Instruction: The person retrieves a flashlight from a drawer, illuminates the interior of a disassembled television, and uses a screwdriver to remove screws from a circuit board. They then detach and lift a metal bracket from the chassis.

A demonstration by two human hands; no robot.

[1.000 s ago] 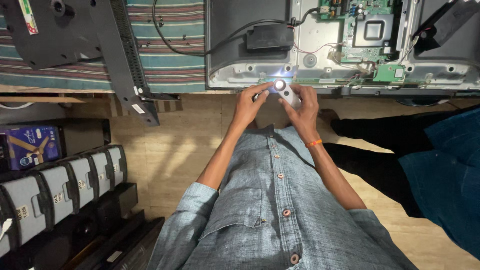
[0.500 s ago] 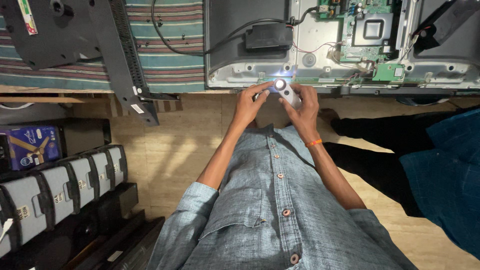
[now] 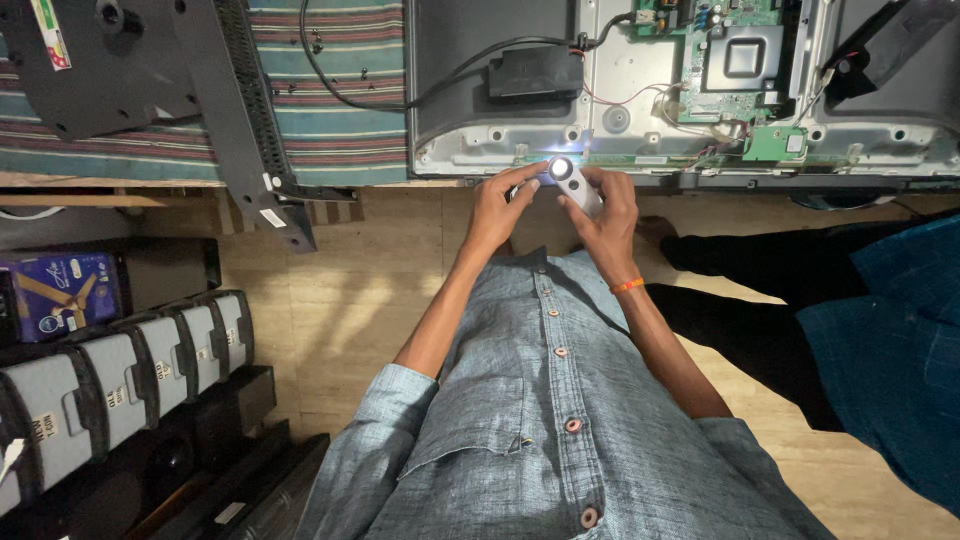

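The floor (image 3: 340, 330) is pale wood, and a striped cloth (image 3: 330, 120) covers the table at 12 o'clock. On the cloth lies a big flat screen with its back off (image 3: 520, 130), so the green board (image 3: 740, 60) and thin wires inside show. A black bar (image 3: 240, 110) leans across the cloth at 11 o'clock. Grey boxes (image 3: 120, 380) stand in a row at 8 o'clock. Another person in dark blue clothes (image 3: 880, 330) is at 3 o'clock.

The person in the grey-blue shirt (image 3: 560, 440) holds a small white torch (image 3: 575, 185) just at the near edge of the open screen. The right hand (image 3: 610, 215) is wrapped around the torch body, fingers closed on it. The left hand (image 3: 495, 205) reaches in beside it, and its fingertips are pinched close at the lit end.

The torch is long and thin. Its long way runs from 4 o'clock up to 10 o'clock. The bright end points at the metal rim, likely to light the dark parts there.
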